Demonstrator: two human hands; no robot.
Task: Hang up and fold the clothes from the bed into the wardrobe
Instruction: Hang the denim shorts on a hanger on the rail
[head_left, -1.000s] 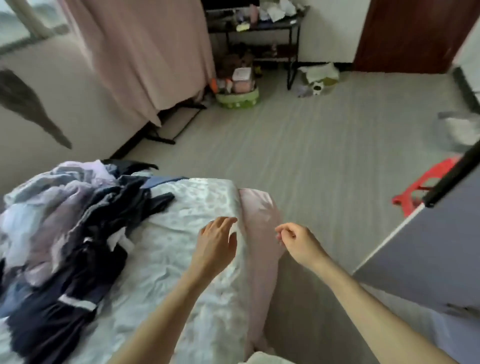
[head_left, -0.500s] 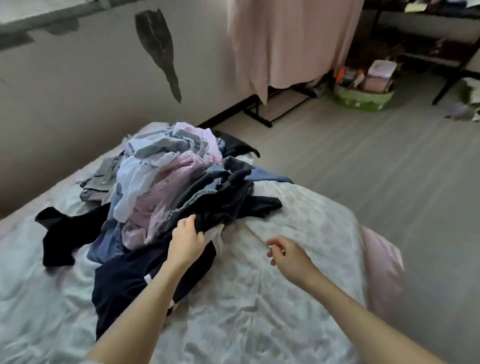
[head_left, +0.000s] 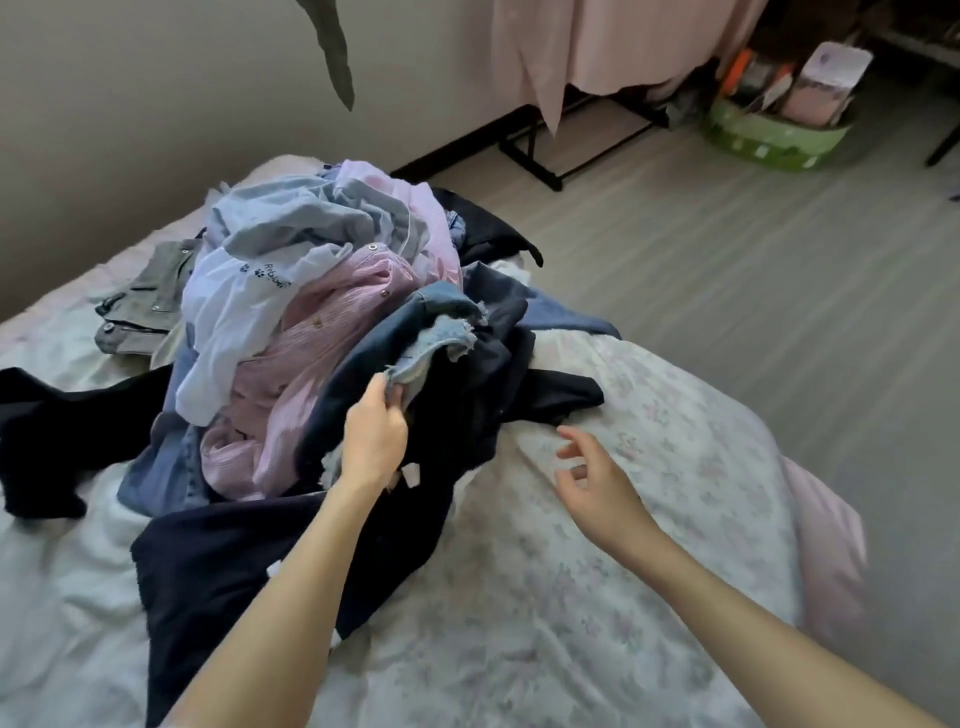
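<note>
Left hand (head_left: 375, 441) fingers pinching frayed denim garment (head_left: 415, 338) on clothes pile (head_left: 311, 312), right hand (head_left: 597, 480) beside pile over bed (head_left: 597, 597), fingers loosely spread, lower garments hidden

Left hand (head_left: 375, 441) gripping frayed blue denim garment (head_left: 431, 338) in heaped clothes pile (head_left: 311, 312), right hand (head_left: 597, 480) loose-fingered above floral white bedsheet (head_left: 571, 597)

left hand (head_left: 375, 441) now off the bedsheet (head_left: 597, 597), pinching frayed denim hem (head_left: 441, 340) at pile's 5 o'clock edge, right hand (head_left: 597, 483) uncurls, fingers spread, view swings toward clothes pile (head_left: 322, 322)
</note>
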